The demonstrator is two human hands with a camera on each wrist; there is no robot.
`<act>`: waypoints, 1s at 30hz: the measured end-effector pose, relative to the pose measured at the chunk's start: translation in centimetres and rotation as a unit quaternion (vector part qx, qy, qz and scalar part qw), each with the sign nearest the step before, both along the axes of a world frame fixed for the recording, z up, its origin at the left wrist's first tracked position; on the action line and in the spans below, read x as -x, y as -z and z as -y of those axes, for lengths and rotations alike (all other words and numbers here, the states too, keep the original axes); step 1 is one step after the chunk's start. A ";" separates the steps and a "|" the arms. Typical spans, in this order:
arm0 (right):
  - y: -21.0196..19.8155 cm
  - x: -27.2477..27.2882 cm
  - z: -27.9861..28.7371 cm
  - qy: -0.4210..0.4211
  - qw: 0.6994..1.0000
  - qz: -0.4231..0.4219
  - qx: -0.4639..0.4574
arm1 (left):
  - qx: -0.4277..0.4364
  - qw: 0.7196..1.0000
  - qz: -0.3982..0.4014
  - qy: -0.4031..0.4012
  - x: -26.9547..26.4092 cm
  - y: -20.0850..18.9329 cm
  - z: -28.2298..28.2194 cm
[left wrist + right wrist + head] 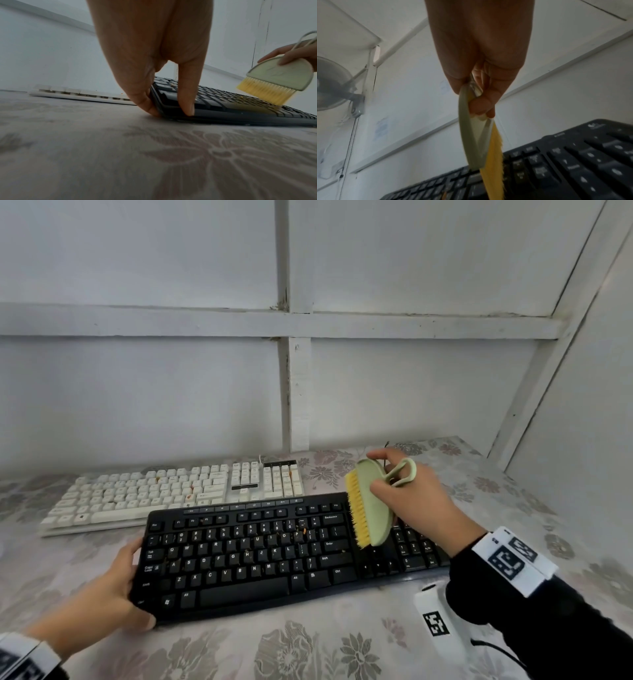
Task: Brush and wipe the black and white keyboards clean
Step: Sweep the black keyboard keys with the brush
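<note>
2 keyboards lie on the bench: black keyboard (274,553) near, white keyboard (171,494) far. Left hand (102,587) grips its left end; right hand (411,494) clasps the brush (371,505), hiding keys.

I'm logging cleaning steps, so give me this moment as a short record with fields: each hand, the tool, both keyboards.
left hand: holds left end of black keyboard
right hand: grips brush
brush: bristles down on black keyboard, right of Enter
black keyboard: crumbs on keys
white keyboard: behind, orange specks, untouched
surface: floral cloth
</note>
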State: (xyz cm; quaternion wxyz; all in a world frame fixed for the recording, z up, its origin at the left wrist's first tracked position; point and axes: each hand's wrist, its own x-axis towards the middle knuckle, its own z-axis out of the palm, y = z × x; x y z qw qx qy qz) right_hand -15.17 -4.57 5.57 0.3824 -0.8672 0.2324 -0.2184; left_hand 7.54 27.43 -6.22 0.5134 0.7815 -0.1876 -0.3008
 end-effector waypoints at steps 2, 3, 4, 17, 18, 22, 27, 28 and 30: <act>0.7 -0.1 0.0 -0.002 1.000 -0.015 0.003 | -0.006 1.000 0.008 -0.004 0.0 0.0 0.0; 1.1 0.2 -0.1 -0.001 1.000 -0.027 0.007 | -0.011 1.000 0.012 -0.003 -0.1 0.1 -0.1; 1.5 0.6 -0.3 -0.003 0.999 -0.039 0.011 | -0.016 1.000 0.016 -0.001 -0.3 0.2 -0.3; 0.1 0.7 0.1 -0.005 1.000 0.002 -0.006 | -0.022 1.000 0.012 0.003 0.0 0.0 -0.4; 0.1 0.1 0.1 -0.001 1.000 0.006 -0.004 | -0.022 1.000 0.014 0.004 0.0 0.0 -0.3; 1.4 -0.3 -0.3 -0.010 1.000 -0.027 0.002 | -0.018 1.000 0.011 0.002 0.0 -0.1 -0.1; 3.2 2.4 -1.8 -0.065 0.993 -0.098 -0.020 | -0.011 1.000 0.008 -0.001 -0.2 0.1 -0.2; 3.0 2.9 -1.9 -0.074 0.991 -0.111 -0.025 | -0.009 1.000 0.008 0.000 -0.1 0.0 -0.1; 2.2 3.5 -1.9 -0.081 0.988 -0.127 -0.022 | -0.011 1.000 0.009 0.003 0.1 0.0 -0.1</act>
